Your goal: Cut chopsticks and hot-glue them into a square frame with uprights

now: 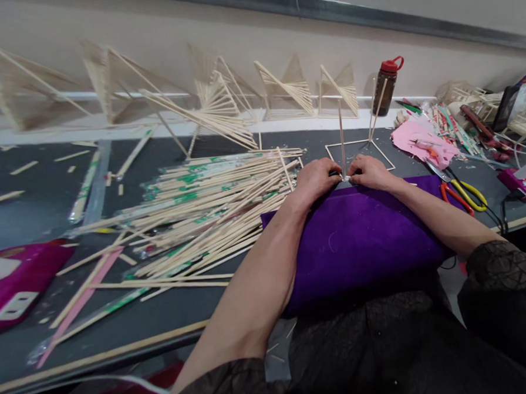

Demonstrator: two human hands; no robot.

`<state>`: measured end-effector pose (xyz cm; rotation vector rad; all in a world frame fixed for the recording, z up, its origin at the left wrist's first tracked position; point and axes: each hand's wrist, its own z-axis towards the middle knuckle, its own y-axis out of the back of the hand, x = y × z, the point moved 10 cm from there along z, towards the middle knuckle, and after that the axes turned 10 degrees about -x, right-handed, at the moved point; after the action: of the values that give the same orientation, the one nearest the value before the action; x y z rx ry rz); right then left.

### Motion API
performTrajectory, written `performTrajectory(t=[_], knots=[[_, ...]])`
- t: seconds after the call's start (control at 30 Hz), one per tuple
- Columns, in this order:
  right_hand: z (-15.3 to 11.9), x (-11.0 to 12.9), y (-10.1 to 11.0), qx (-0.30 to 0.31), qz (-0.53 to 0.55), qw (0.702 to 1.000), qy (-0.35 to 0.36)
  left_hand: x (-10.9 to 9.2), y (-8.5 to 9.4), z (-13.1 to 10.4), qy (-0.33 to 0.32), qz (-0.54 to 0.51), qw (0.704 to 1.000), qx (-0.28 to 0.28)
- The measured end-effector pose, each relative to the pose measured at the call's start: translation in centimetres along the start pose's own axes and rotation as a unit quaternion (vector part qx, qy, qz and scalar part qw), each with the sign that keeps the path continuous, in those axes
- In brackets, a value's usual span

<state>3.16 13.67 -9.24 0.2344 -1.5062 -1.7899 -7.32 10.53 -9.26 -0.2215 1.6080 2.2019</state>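
Observation:
My left hand (318,176) and my right hand (368,171) meet at the near corner of a thin wooden stick frame (380,154) on the dark table. Between my fingertips stands an upright stick (341,137). Each hand is closed in a pinch at the foot of that stick, one on either side. Two more sticks (378,111) rise from the frame's far corner. Under my forearms lies a purple cloth (362,239) over the table edge. A large pile of wooden sticks (211,217) spreads to the left of my left hand.
Several stick structures (284,93) line the wall, beside a brown bottle with a red lid (384,90). Pink paper (423,141), scissors (447,187) and yellow-handled pliers (468,193) lie right. A magenta packet (24,280) sits left, a magenta box (522,183) far right.

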Motion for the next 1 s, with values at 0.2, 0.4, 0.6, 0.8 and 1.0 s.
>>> performTrajectory(t=[0.2, 0.4, 0.6, 0.8, 1.0], knots=[[0.27, -0.54, -0.43, -0.017, 0.06, 0.998, -0.002, -0.13, -0.05, -0.02, 0.007, -0.005, 1.0, 0.0], [0.24, -0.58, -0.51, -0.027, 0.077, 0.997, -0.005, -0.17, 0.03, 0.05, 0.009, -0.006, 1.0, -0.006], [-0.02, -0.09, -0.17, -0.033, 0.072, 0.997, 0.007, 0.11, -0.07, 0.16, 0.015, -0.01, 1.0, -0.009], [-0.05, -0.12, -0.24, -0.04, 0.072, 0.997, 0.008, 0.53, -0.28, 0.4, 0.032, -0.008, 0.999, -0.018], [-0.07, -0.09, -0.22, -0.048, 0.06, 0.997, 0.008, 0.3, -0.09, 0.4, 0.041, -0.022, 0.999, -0.021]])
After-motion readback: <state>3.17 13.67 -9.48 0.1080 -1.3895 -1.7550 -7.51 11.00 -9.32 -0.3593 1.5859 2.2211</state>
